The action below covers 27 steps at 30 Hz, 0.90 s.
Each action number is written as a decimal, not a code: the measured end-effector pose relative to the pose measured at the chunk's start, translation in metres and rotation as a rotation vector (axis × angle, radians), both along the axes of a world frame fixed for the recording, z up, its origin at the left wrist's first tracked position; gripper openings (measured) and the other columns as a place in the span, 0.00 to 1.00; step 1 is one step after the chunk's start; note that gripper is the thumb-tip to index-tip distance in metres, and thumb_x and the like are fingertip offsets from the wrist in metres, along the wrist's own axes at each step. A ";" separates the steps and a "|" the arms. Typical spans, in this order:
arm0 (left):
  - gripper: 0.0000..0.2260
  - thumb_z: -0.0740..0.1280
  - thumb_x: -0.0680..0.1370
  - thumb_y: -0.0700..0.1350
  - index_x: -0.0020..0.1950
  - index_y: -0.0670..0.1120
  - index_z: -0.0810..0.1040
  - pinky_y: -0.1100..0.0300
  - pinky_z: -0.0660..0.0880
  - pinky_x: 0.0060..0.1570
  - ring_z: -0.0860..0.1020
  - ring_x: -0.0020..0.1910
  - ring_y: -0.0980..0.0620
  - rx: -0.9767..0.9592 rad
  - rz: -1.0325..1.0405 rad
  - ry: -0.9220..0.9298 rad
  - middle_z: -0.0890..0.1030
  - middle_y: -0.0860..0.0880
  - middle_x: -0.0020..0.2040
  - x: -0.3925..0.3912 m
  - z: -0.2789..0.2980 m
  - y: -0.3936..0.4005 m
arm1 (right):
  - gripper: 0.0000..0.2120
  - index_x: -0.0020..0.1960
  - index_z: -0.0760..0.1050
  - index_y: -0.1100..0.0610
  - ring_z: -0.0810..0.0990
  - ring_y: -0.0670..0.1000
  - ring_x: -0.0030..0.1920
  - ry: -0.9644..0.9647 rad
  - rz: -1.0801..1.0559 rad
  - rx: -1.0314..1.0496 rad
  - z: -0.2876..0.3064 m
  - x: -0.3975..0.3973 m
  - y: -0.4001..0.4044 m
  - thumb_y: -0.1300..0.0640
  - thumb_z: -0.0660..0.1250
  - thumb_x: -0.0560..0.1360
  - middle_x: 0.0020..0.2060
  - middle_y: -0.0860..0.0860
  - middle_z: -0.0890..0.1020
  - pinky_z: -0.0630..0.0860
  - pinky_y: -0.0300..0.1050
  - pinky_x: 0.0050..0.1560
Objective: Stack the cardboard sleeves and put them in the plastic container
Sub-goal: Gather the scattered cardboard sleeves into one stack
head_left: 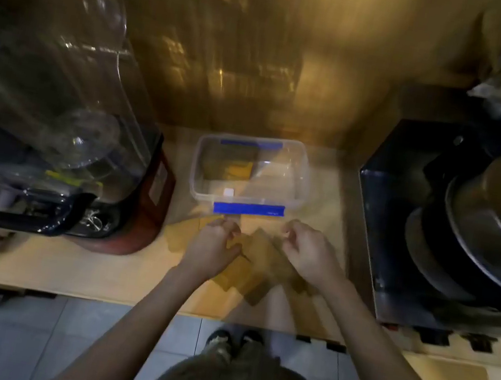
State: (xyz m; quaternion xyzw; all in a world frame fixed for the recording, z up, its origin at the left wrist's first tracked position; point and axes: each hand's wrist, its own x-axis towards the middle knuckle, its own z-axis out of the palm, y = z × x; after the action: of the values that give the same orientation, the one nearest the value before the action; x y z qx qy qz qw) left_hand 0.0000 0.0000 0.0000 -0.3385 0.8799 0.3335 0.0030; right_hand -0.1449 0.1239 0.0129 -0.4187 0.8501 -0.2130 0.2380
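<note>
A clear plastic container (300, 178) with blue clips stands open at the back of the wooden counter, and something brown lies inside at its left. Several flat brown cardboard sleeves (260, 254) lie scattered on the counter in front of it. My left hand (212, 244) hovers over the left sleeves with fingers curled; motion blur hides whether it pinches one. My right hand (308, 253) is over the right sleeves, fingers loosely curled, with nothing clearly in it. The whole frame is blurred.
A large blender with a clear cover (55, 126) stands at the left. A black appliance holding stacked metal pans (466, 230) fills the right. The counter's front edge (126, 303) runs below my forearms, above a tiled floor.
</note>
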 end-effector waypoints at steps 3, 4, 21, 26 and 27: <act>0.16 0.67 0.72 0.43 0.59 0.43 0.74 0.52 0.73 0.52 0.75 0.55 0.42 -0.001 0.008 -0.051 0.76 0.41 0.56 0.008 -0.023 0.009 | 0.13 0.57 0.73 0.56 0.78 0.58 0.51 -0.043 -0.030 0.070 -0.029 0.012 0.005 0.58 0.63 0.73 0.52 0.56 0.79 0.76 0.52 0.52; 0.17 0.67 0.72 0.43 0.60 0.43 0.73 0.51 0.73 0.53 0.74 0.57 0.42 0.006 0.014 -0.079 0.75 0.41 0.58 0.011 -0.028 0.012 | 0.15 0.59 0.72 0.57 0.77 0.59 0.54 -0.067 -0.039 0.108 -0.037 0.017 0.007 0.58 0.63 0.73 0.55 0.57 0.77 0.75 0.53 0.53; 0.38 0.72 0.69 0.51 0.72 0.48 0.56 0.47 0.67 0.64 0.63 0.68 0.44 -0.052 0.064 -0.221 0.63 0.45 0.72 0.022 -0.091 0.024 | 0.33 0.68 0.59 0.61 0.65 0.57 0.62 0.132 -0.064 0.251 -0.097 0.031 0.004 0.44 0.66 0.71 0.62 0.59 0.68 0.67 0.49 0.61; 0.37 0.70 0.70 0.51 0.73 0.49 0.54 0.46 0.64 0.67 0.60 0.71 0.44 -0.066 -0.025 -0.243 0.60 0.46 0.74 0.016 -0.092 0.023 | 0.30 0.66 0.62 0.60 0.66 0.57 0.61 0.131 -0.050 0.268 -0.099 0.031 0.003 0.45 0.66 0.71 0.62 0.59 0.69 0.68 0.49 0.60; 0.36 0.70 0.71 0.51 0.73 0.49 0.54 0.46 0.64 0.67 0.60 0.71 0.44 -0.069 -0.028 -0.238 0.60 0.47 0.75 0.015 -0.092 0.022 | 0.30 0.66 0.63 0.60 0.66 0.56 0.61 0.133 -0.055 0.263 -0.099 0.032 0.003 0.45 0.66 0.71 0.61 0.58 0.69 0.68 0.49 0.60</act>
State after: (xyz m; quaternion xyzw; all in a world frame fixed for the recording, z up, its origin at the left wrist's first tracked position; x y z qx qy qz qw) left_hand 0.0154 0.0224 -0.0924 -0.3633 0.8888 0.2605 0.1006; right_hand -0.1133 0.1273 -0.0860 -0.3737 0.8957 -0.0781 0.2281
